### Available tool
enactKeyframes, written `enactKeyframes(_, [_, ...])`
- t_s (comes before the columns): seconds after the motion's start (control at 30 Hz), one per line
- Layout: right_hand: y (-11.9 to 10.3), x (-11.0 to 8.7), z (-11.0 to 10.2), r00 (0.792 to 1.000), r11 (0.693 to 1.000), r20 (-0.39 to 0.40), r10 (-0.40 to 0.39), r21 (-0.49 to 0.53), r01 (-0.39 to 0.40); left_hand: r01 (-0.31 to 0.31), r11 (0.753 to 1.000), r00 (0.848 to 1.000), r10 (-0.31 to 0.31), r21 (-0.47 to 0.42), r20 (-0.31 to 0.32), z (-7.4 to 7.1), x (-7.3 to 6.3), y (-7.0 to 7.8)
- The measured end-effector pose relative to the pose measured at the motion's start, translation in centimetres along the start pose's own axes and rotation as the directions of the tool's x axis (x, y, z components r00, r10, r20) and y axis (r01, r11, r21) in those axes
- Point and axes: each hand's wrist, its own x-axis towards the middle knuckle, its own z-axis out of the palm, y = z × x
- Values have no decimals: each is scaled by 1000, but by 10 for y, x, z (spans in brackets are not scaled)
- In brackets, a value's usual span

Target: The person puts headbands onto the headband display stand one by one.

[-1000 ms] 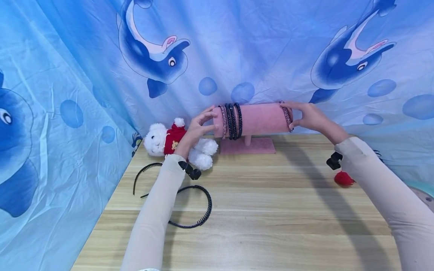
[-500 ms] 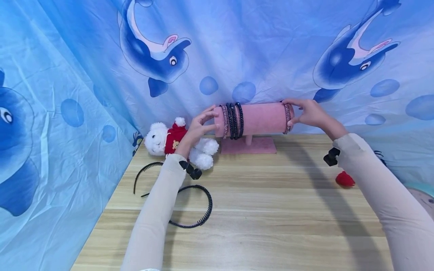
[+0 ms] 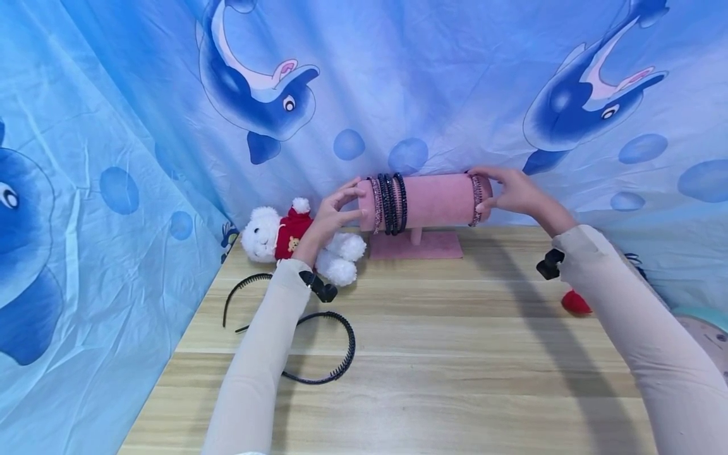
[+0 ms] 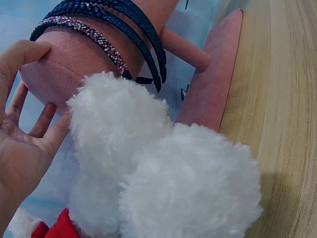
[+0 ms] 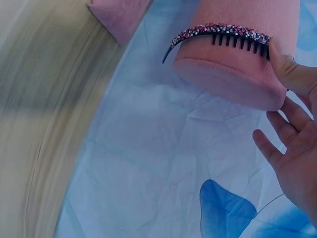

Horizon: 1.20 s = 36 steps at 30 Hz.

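A pink padded display stand (image 3: 440, 196) stands at the back of the table, its roll lying level on a post. My left hand (image 3: 330, 215) grips the roll's left end, thumb in front and fingers behind. Beside it hang several dark headbands (image 3: 389, 205) and a sparkly beaded headband (image 4: 84, 30). At the opposite end, another beaded headband (image 5: 223, 30) lies over the roll, its black comb teeth against the pink cloth. My right hand (image 3: 514, 193) holds this headband, the thumb on its beaded band in the right wrist view; the other fingertips are partly hidden behind the roll.
A white plush bear (image 3: 261, 234) in a red top lies left of the stand, close to my left wrist. Two black toothed headbands (image 3: 352, 344) lie on the wooden table (image 3: 455, 379). A red object (image 3: 576, 303) sits near the right sleeve. Behind hangs a blue dolphin curtain (image 3: 443, 95).
My right hand has shifted slightly left with the beaded headband, which now sits a little in from the roll's right end and more upright. My left hand keeps its place.
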Motion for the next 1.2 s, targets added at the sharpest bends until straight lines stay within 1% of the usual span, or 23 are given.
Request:
enactKeyframes(0.1, [-4,3,3,999,999,-1,-39,-7,39,-1,1000,1000,1,-2,1,0,0,-1])
enactKeyframes(0.17, [-7,7,5,999,999,5,-50,-5,51,0,1000,1000,0,-5,1,0,0,-1])
enactKeyframes(0.43, [-20,21,13,999,999,39,-31,-8,31,-11,1000,1000,11,-17,-4,1,0,0])
enactKeyframes(0.63, [-32,29,17,997,999,67,-40,-10,41,-4,1000,1000,4,-5,-8,0,0,-1])
enactKeyframes(0.73, [-37,33,20,995,998,75,-60,-18,61,-1,1000,1000,1,8,-8,0,0,-1])
enactKeyframes(0.9, [-44,40,25,993,994,77,-94,-46,98,-6,1000,1000,6,-1,-2,0,0,-1])
enactKeyframes(1.1, [-49,45,28,988,993,114,-105,-35,110,-7,1000,1000,7,5,-2,-1,1,-3])
enactKeyframes(1.2, [-51,45,29,986,992,118,-119,-21,123,-5,1000,1000,5,13,-2,-2,0,-2])
